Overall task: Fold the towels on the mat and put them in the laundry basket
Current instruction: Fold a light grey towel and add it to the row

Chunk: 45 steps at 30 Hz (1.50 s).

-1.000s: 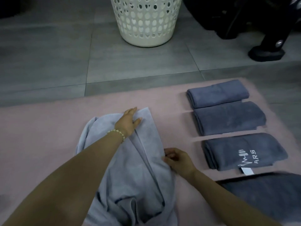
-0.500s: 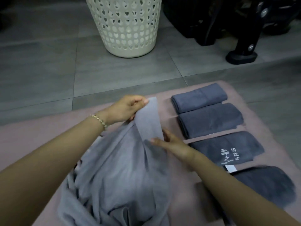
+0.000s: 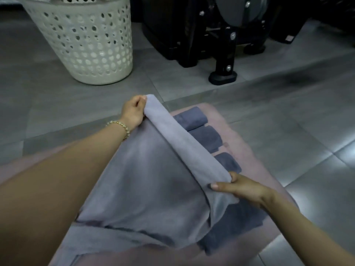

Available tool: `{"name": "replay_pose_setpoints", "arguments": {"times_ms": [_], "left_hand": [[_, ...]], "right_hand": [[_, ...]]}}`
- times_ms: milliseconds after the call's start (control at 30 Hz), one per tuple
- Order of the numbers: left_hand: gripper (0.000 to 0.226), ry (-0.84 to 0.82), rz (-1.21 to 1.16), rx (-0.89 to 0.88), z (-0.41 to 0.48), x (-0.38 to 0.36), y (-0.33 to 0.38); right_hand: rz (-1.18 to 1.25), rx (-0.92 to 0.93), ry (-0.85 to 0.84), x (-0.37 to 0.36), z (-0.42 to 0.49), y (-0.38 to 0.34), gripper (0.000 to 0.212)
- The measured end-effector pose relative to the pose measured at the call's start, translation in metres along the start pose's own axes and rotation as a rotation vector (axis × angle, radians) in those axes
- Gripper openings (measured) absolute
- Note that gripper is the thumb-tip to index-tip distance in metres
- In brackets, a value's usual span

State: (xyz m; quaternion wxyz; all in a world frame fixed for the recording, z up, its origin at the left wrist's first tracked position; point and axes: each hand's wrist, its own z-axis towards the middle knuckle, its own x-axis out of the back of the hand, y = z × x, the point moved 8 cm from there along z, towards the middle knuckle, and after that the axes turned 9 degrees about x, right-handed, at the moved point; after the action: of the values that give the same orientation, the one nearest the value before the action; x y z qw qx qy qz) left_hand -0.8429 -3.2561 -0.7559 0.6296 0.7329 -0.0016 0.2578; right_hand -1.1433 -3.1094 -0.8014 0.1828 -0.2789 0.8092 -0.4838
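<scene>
Left hand [image 3: 133,112] and right hand [image 3: 242,187] each pinch a corner of the large, soft pale-grey towel [image 3: 153,179], stretching one edge taut above the pink mat [image 3: 249,156] — probably to square it for folding. Both arms reach forward — the left farther, toward the white perforated laundry basket [image 3: 86,45].

a light grey towel [image 3: 153,181] is held up over the pink mat [image 3: 255,169], its top edge stretched between both hands. one end is gripped by the left hand [image 3: 133,112], a beaded bracelet [image 3: 120,125] worn on that wrist; the other end is pinched by the right hand [image 3: 240,186]. folded dark grey towels [image 3: 207,138] are laid in a row on the mat, partly hidden behind the raised cloth. a white perforated laundry basket [image 3: 90,41] is stood on the grey tiled floor [image 3: 288,112] beyond, beside black equipment [image 3: 222,35].
</scene>
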Motion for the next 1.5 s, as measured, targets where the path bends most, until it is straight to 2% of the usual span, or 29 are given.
{"name": "replay_pose_setpoints", "arguments": {"times_ms": [100, 167, 233, 300, 367, 433, 500, 567, 633, 800, 967, 1133, 1200, 1267, 1367, 1400, 1433, 1500], "left_hand": [[0.027, -0.025, 0.0, 0.021, -0.006, -0.051, -0.005], [0.03, -0.155, -0.042, 0.056, -0.02, -0.09, -0.013], [0.053, -0.291, 0.056, 0.137, -0.045, -0.124, -0.037], [0.063, -0.389, 0.198, 0.151, -0.072, -0.147, -0.069], [0.062, -0.411, 0.415, 0.081, -0.097, -0.152, -0.097], [0.061, -0.391, 0.551, -0.024, -0.116, -0.145, -0.112], [0.06, -0.362, 0.556, -0.09, -0.127, -0.132, -0.117], [0.061, -0.352, 0.539, -0.068, -0.134, -0.109, -0.122], [0.063, -0.351, 0.559, -0.013, -0.138, -0.076, -0.131], [0.059, -0.293, 0.733, 0.095, -0.157, 0.043, -0.158], [0.054, -0.201, 0.727, 0.266, -0.208, 0.172, -0.192], [0.056, -0.025, 0.474, 0.502, -0.268, 0.246, -0.255], [0.046, 0.039, 0.332, 0.601, -0.288, 0.249, -0.277], [0.037, 0.115, 0.201, 0.64, -0.298, 0.247, -0.296], [0.029, 0.221, -0.022, 0.73, -0.308, 0.242, -0.322], [0.033, 0.235, -0.099, 0.759, -0.309, 0.241, -0.325], [0.038, 0.242, -0.153, 0.782, -0.31, 0.24, -0.331], [0.042, 0.261, -0.24, 0.787, -0.311, 0.243, -0.33]], "right_hand": [[0.153, -0.03, 0.087, 0.037, -0.016, 0.015, 0.058], [0.153, -0.046, 0.172, 0.057, -0.022, 0.031, 0.044], [0.04, -0.059, 0.289, 0.076, -0.025, 0.053, 0.034], [-0.218, -0.083, 0.388, 0.094, -0.027, 0.076, 0.029], [-0.394, -0.087, 0.45, 0.107, -0.026, 0.095, 0.028], [-0.396, -0.06, 0.512, 0.112, -0.024, 0.104, 0.035], [-0.407, -0.015, 0.548, 0.112, -0.021, 0.1, 0.044], [-0.478, 0.037, 0.552, 0.106, -0.014, 0.089, 0.052], [-0.542, 0.09, 0.522, 0.09, 0.0, 0.071, 0.057], [-0.637, 0.288, 0.376, 0.007, 0.057, 0.022, 0.053], [-0.587, 0.303, 0.082, -0.125, 0.115, -0.003, 0.052], [-0.656, 0.3, -0.26, -0.266, 0.153, -0.007, 0.058], [-0.757, 0.312, -0.331, -0.312, 0.166, -0.001, 0.062], [-0.932, 0.365, -0.318, -0.34, 0.179, 0.005, 0.074], [-1.009, 0.252, -0.191, -0.349, 0.198, 0.02, 0.09], [-1.013, 0.216, -0.17, -0.349, 0.2, 0.023, 0.085], [-1.0, 0.212, -0.202, -0.355, 0.198, 0.024, 0.07], [-0.944, 0.295, -0.42, -0.382, 0.176, 0.031, 0.037]]}}
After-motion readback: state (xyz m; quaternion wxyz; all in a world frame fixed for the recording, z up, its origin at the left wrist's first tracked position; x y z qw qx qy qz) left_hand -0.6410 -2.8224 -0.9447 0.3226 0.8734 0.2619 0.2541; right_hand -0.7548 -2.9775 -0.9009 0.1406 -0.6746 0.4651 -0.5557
